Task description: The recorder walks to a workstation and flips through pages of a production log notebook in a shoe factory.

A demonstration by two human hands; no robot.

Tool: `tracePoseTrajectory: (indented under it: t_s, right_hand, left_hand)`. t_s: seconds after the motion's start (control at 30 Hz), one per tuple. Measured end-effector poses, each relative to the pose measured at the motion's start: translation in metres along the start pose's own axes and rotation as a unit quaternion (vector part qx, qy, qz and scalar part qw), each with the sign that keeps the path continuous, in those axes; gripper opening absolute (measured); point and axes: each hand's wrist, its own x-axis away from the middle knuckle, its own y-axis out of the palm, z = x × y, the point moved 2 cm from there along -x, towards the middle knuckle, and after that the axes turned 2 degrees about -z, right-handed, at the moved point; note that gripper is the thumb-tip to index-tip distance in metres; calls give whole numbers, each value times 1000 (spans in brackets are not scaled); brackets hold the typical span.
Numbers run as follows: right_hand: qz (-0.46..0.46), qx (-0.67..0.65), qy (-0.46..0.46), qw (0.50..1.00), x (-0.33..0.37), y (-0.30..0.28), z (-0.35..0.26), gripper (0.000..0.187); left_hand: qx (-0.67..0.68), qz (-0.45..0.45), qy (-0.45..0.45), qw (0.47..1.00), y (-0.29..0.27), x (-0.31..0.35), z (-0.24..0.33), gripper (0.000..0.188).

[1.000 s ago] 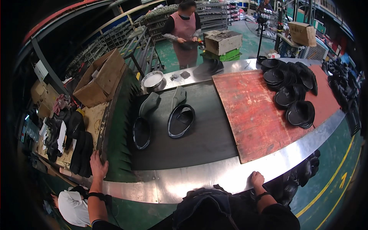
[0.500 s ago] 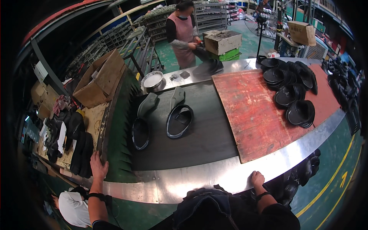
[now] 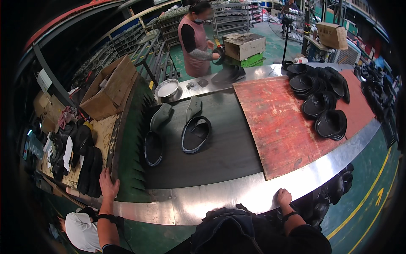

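Head view: left hand extends forward, loosely spread; right hand curls narrow.

Two soles were black with pale rims, the shaped pieces grey, the board blotchy red, the desk silver, the floor green

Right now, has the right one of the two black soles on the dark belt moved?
Yes, slightly: the sole has shifted left, away from the red board.
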Motion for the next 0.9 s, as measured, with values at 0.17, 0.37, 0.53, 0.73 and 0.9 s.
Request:
tracePoseTrajectory:
  t_s: [0.17,0.37,0.53,0.73,0.9]
  right_hand:
    - [9,-5,-10,1000,0,3,2,42]
    - [9,2,-2,1000,-2,4,3,42]
    - [9,-3,-11,1000,-2,3,3,42]
    - [-7,-5,-3,1000,0,-3,-1,43]
    - [-29,-15,31,999,0,-4,1,45]
  left_hand:
    - [1,0,-1,1000,-2,1,0,74]
    - [2,-2,-1,1000,0,0,0,75]
    - [4,-7,-4,1000,-1,0,0,75]
    - [6,-2,2,1000,-1,2,-1,74]
    - [10,-5,6,1000,4,0,-4,74]
